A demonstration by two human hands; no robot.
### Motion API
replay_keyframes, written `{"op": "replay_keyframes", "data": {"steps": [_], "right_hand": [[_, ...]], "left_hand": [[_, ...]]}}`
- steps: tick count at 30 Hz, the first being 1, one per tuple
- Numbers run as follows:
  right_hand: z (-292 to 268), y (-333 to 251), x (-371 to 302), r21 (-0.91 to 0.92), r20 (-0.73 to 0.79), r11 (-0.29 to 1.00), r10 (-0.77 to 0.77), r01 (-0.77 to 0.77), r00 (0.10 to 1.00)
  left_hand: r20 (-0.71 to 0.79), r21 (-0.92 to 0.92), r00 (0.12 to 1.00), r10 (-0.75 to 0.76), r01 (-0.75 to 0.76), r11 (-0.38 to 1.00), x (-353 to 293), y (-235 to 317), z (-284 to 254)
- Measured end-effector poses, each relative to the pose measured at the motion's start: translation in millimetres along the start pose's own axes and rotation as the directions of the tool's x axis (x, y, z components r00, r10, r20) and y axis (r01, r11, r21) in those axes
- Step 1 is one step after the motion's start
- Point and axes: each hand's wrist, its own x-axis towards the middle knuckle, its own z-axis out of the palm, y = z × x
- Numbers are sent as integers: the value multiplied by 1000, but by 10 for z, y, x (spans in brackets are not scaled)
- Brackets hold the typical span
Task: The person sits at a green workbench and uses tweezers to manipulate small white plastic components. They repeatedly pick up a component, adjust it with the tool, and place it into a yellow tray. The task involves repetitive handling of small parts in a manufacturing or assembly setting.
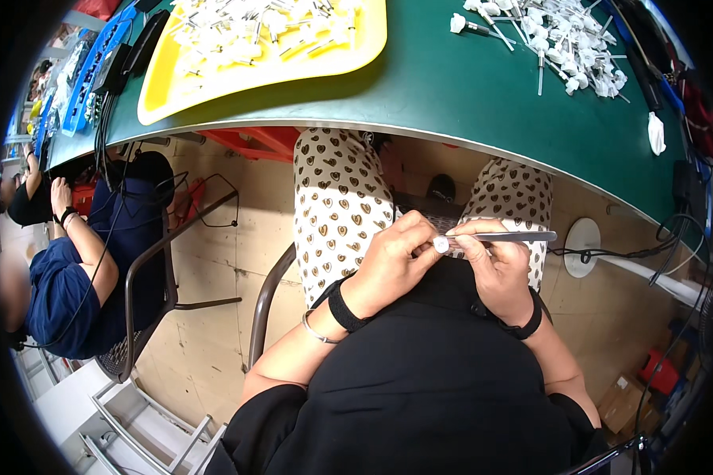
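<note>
Both of my hands are close together over my lap, in front of the table edge. My left hand (402,255) pinches a small white round-ended part (441,245) between thumb and fingers. In my right hand (499,273) is a pair of grey metal tweezers (523,236), lying nearly level with the wide end pointing right. The tip of the tweezers meets the small part between my fingertips, where the fingers hide the exact contact.
A yellow tray (154,95) of small white parts with metal pins stands on the green table (428,87). A loose pile of similar parts (570,47) lies at the right. Cables (681,229) hang at the right edge. Another person (79,269) sits at the left.
</note>
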Motion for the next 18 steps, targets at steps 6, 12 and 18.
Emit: {"op": "replay_keyframes", "data": {"steps": [6, 12, 18], "right_hand": [[23, 9, -14, 35, -12, 999, 30, -29, 999], [33, 23, -13, 34, -22, 999, 3, -2, 1000], [20, 33, -32, 50, -13, 998, 50, -49, 999]], "left_hand": [[-1, 39, 1000, 16, -16, 999, -3, 2, 0], [-5, 40, 1000, 13, -13, 999, -6, -6, 5], [4, 64, 1000, 3, -4, 998, -5, 9, -4]]}}
